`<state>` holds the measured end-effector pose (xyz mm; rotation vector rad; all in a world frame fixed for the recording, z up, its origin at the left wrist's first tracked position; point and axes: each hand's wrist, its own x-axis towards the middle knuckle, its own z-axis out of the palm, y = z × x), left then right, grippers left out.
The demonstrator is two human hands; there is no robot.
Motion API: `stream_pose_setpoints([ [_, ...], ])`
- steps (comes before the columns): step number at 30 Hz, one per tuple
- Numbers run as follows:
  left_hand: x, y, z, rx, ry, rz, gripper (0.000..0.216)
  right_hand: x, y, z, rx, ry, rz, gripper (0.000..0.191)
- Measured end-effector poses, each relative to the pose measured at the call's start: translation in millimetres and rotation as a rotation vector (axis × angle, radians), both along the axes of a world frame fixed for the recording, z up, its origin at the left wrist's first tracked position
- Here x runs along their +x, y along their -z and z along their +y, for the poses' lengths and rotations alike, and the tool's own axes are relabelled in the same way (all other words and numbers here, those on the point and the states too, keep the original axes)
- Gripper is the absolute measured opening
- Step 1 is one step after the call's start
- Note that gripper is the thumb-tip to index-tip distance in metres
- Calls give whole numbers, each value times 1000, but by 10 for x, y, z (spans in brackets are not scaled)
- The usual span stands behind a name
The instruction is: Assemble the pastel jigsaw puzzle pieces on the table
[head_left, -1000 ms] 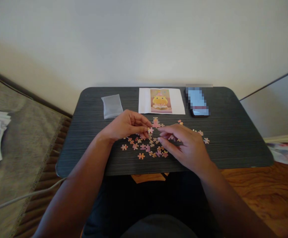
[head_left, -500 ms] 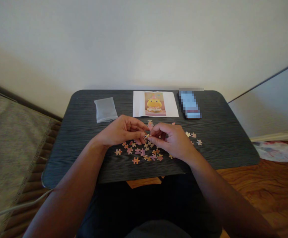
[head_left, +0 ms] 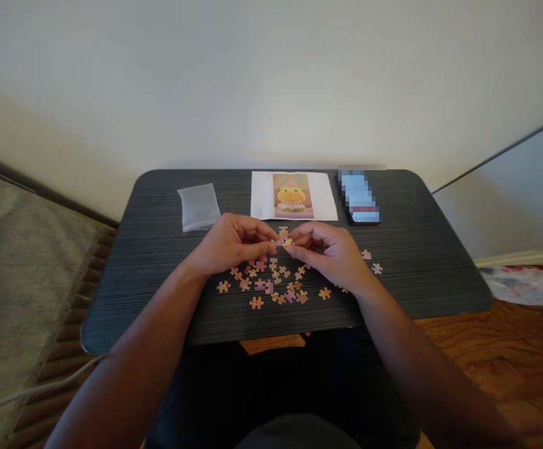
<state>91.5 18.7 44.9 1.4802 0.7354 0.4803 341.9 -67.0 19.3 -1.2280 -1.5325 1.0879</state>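
Between my hands, just below the printed picture, is a small yellow jigsaw puzzle piece [head_left: 288, 242] with a dark spot on it. My right hand [head_left: 325, 249] pinches it between thumb and fingertips. From the other side my left hand [head_left: 238, 244] is also closed in a pinch at its edge; whether it grips this piece or a pinkish one beside it is hard to make out. A pink puzzle piece [head_left: 283, 231] shows right behind the fingertips. Loose pink and orange puzzle pieces [head_left: 269, 287] lie scattered below and between the hands, some hidden under them.
On the dark table [head_left: 150, 262], a clear plastic bag [head_left: 199, 207] lies at the back left. A paper [head_left: 322, 196] with a yellow cartoon figure is at the back middle, and a phone [head_left: 359, 196] sits to its right. A white plastic bag [head_left: 527, 285] rests on the floor.
Both hands have risen slightly toward the paper, and my right hand has shifted a little right. The yellow piece has moved up and turned more into view; more loose pieces show below.
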Motion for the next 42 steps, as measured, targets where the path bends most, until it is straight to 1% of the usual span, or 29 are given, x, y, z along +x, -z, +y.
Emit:
stream_pose_setpoints([
  [8,-5,-3,3,13,22,-28,27,-6,-22,-5,15,-5,5,33],
  [14,15,-14,-14,26,43,-32,27,23,5,-21,1,5,-4,34],
  [16,19,-1,-7,52,9,-15,28,48,0,-24,11,23,-36,33],
  [18,15,23,17,126,-64,6,26,91,-25,-22,52,51,-84,31],
  [21,-12,64,72,282,-175,22,18,188,-86,-10,169,80,-178,19],
  [23,-40,79,106,354,-212,45,13,262,-123,-10,232,79,-221,13],
  [25,-62,79,126,400,-251,72,10,327,-144,-24,230,58,-233,12],
  [27,-68,66,121,414,-261,82,10,361,-144,-49,166,33,-223,13],
  [29,-53,43,94,399,-213,70,12,351,-129,-73,84,10,-192,16],
  [31,-20,18,51,360,-107,63,17,299,-111,-86,31,-7,-153,18],
  [33,21,-1,6,307,18,73,22,218,-99,-85,36,-24,-147,17],
  [35,56,-7,-26,264,100,88,26,129,-94,-75,72,-20,-160,17],
  [38,77,7,-39,260,137,103,23,21,-98,-59,112,-21,-193,18],
  [42,48,34,-13,248,122,124,20,3,-142,-76,178,-20,-304,17],
])
